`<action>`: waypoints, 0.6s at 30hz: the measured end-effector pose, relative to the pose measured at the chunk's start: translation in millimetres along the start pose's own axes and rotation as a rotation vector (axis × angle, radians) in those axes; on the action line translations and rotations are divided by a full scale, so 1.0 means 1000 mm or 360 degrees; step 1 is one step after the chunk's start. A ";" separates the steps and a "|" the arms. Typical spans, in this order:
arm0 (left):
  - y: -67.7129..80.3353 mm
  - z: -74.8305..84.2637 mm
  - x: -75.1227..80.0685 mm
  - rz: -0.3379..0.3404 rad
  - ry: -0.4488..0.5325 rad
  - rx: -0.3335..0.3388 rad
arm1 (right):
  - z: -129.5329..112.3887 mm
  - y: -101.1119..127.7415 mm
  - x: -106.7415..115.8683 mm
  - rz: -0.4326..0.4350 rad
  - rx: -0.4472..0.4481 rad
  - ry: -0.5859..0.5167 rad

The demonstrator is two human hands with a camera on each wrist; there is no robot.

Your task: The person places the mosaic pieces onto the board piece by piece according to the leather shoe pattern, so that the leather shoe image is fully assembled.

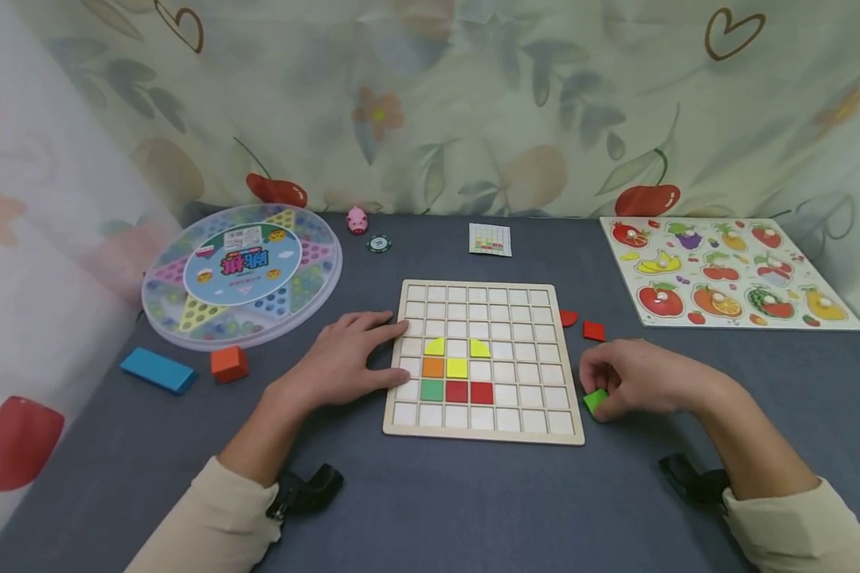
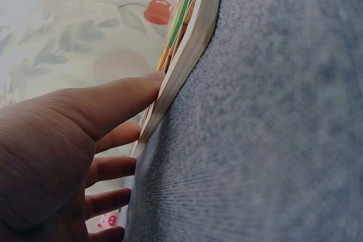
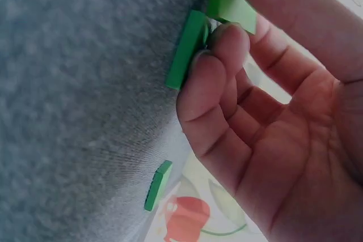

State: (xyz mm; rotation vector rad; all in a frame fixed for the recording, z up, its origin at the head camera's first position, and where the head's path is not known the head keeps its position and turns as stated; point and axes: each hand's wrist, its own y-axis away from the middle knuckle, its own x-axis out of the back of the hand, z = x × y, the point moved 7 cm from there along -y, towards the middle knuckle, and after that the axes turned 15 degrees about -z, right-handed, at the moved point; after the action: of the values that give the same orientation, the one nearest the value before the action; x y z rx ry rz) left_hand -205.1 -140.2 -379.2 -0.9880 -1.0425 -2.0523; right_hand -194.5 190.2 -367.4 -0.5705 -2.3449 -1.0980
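Note:
A wooden grid board (image 1: pixel 537 419) lies flat in front of me. Colored tiles sit in some of its cells: two yellow rounded ones, an orange square (image 1: pixel 433 367), a yellow square (image 1: pixel 457 368), a green square (image 1: pixel 432 390) and two red squares. My left hand (image 1: pixel 340 358) touches the board's left edge with extended thumb and index finger. Beyond the board's right edge, my right hand (image 1: pixel 645 376) pinches a light green square tile (image 3: pixel 235 9). Close by its fingers in the right wrist view is a darker green tile (image 3: pixel 187 52); another green tile (image 3: pixel 158 185) lies farther off.
Right of the board lie a red square tile (image 1: pixel 593 331) and a red rounded tile (image 1: pixel 568 318). A pattern card (image 1: pixel 490 239) is behind it. Farther out are a fruit puzzle board (image 1: pixel 745 318), round game box (image 1: pixel 315 306), blue block (image 1: pixel 158 370), orange block (image 1: pixel 228 364), pig figure (image 1: pixel 357 220) and chip (image 1: pixel 378 243).

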 end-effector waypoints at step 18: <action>-0.001 0.000 0.000 -0.0011 -0.0007 0.0004 | -0.022 -0.004 0.022 0.0129 0.0220 -0.0265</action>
State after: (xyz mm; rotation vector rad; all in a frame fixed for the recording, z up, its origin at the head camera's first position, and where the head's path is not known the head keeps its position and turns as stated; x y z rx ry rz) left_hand -205.9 -139.6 -379.8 -0.9895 -1.0515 -2.0549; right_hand -209.2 174.3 -344.5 -0.7229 -2.4920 -0.8742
